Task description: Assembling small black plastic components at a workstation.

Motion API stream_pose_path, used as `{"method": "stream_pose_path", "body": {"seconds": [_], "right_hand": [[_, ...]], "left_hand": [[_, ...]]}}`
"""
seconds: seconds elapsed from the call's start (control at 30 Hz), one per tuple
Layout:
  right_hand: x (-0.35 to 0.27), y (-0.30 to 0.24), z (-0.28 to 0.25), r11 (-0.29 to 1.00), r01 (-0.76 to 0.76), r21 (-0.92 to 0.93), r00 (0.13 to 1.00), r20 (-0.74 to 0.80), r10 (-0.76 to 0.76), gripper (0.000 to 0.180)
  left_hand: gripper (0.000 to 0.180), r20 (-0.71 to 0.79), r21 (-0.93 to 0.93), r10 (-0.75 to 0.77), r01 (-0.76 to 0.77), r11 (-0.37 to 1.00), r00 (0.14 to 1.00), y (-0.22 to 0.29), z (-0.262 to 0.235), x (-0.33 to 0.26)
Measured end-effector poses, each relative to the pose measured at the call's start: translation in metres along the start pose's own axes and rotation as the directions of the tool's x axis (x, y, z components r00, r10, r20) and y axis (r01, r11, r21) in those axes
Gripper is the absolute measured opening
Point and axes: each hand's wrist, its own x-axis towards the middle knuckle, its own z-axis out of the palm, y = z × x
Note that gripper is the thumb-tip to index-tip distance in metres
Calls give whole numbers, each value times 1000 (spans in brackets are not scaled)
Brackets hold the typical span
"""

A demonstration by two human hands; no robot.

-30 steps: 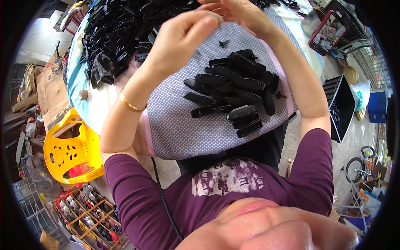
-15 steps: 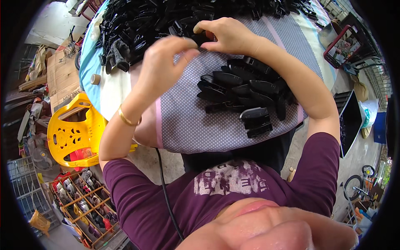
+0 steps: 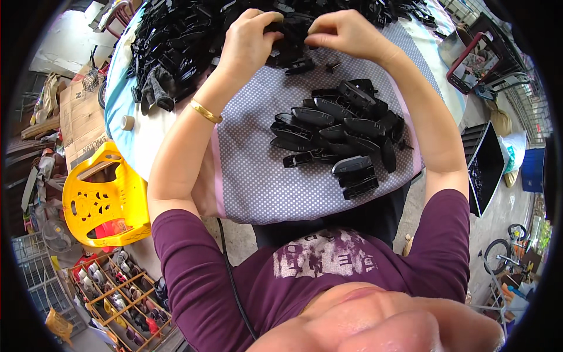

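At the front edge of a big heap of black plastic pieces [image 3: 182, 47], both my hands are raised close together. My left hand [image 3: 249, 44] is closed, thumb and fingers curled round a black plastic piece [image 3: 287, 32] that blends into the heap behind. Just right of it my right hand [image 3: 349, 36] has its thumb and fingers bent in a pinch; whatever lies between the tips is hard to make out. Nearer to me lies a smaller group of long, rounded black plastic pieces [image 3: 334, 132] on the dotted grey cloth [image 3: 252, 176].
A dark, crumpled glove-like item [image 3: 157, 88] lies at the heap's left edge. A tape roll [image 3: 127, 122] sits on the table's left side. To the left stands a yellow plastic chair [image 3: 105, 196]; on the right are a red-framed stand [image 3: 475, 63] and a black tray [image 3: 487, 170].
Both hands have moved farther out toward the heap, the right one also rightward. A few black pieces now show on the cloth just below them.
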Motion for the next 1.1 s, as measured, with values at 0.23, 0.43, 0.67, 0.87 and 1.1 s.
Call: {"method": "stream_pose_path", "body": {"seconds": [0.23, 0.43, 0.67, 0.87, 1.1], "right_hand": [[1, -18, -4, 933, 77, 351, 952, -303, 35, 38], [-5, -34, -7, 990, 141, -13, 920, -367, -136, 21], [-5, -3, -5, 990, 23, 138, 914, -404, 36, 18], [0, 19, 9, 990, -74, 121, 929, -353, 112, 28], [2, -5, -16, 633, -434, 641, 833, 18, 552, 31]], "left_hand": [[25, -22, -518, -266, 217, 827, 964, 19, -7, 11], [30, 89, -853, -303, 230, 468, 949, 40, 5, 3], [51, 25, -22, 303, -302, 953, 953, 35, 22, 0], [56, 193, -68, 283, -275, 959, 939, 33, 16, 2], [36, 307, 134, 226, -278, 951, 924, 33, 14, -8]]}}
